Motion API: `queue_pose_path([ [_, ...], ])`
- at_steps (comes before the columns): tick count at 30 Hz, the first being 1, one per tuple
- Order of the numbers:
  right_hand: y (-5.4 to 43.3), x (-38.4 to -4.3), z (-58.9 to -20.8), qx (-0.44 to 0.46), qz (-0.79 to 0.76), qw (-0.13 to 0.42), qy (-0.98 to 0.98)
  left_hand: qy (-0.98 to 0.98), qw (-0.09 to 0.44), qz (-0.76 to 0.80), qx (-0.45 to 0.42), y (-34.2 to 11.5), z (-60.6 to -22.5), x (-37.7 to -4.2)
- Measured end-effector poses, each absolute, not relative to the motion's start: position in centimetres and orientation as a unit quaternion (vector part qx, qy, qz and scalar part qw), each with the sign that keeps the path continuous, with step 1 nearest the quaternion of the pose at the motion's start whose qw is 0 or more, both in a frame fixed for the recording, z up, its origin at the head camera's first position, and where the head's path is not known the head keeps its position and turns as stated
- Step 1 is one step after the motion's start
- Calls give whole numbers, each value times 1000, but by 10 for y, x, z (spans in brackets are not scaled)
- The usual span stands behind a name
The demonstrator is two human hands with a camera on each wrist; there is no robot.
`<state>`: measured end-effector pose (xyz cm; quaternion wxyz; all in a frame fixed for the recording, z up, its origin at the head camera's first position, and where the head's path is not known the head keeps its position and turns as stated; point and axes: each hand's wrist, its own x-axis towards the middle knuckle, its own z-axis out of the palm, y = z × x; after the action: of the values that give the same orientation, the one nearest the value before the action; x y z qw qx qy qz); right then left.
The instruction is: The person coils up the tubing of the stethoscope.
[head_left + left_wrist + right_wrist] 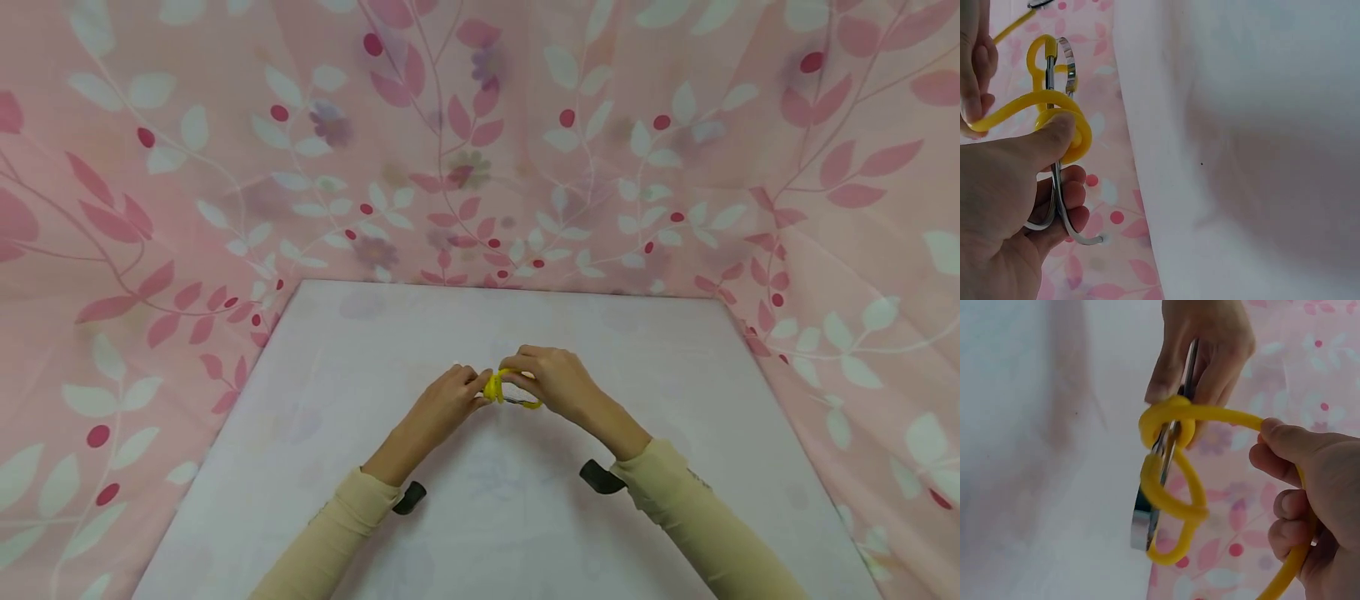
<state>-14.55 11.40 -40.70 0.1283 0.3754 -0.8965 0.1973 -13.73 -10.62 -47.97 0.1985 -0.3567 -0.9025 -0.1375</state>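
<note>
Yellow rubbery tubing (1079, 140) winds in coils around a shiny metal piece with two curved, hook-like prongs (1085, 236). My left hand (448, 400) grips this hooked piece at the coil. Its thumb (1057, 134) presses on the wound tubing, while the other fingers lie behind the prongs. To the right, my right hand (558, 379) pinches a length of the same tubing between thumb and forefinger, drawn out from the coil. Past the coil, a yellow loop (1197, 512) hangs beside a flat metal band (1141, 528).
Both hands are above a white-covered table (495, 517). Pink floral cloth (450, 150) rises behind and at both sides of it. Black curved pieces (600, 477) stick out beside both sleeves. Another metal end (1040, 4) shows on the tubing at the left wrist view's top.
</note>
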Motion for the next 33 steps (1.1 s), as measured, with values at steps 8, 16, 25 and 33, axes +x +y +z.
queue_pose_path([
  [8, 125, -163, -418, 340, 241, 94, -904, -898, 178, -127, -382, -104, -470, -130],
  [16, 137, -178, -432, 334, 323, 38, -885, -882, 173, -155, -411, -108, -463, -127],
  [25, 149, -184, -448, 256, 438, -36, -861, -867, 184, -186, -424, -109, -461, -125],
  [33, 151, -182, -466, 245, 521, -89, -813, -860, 203, -228, -409, -107, -458, -129],
])
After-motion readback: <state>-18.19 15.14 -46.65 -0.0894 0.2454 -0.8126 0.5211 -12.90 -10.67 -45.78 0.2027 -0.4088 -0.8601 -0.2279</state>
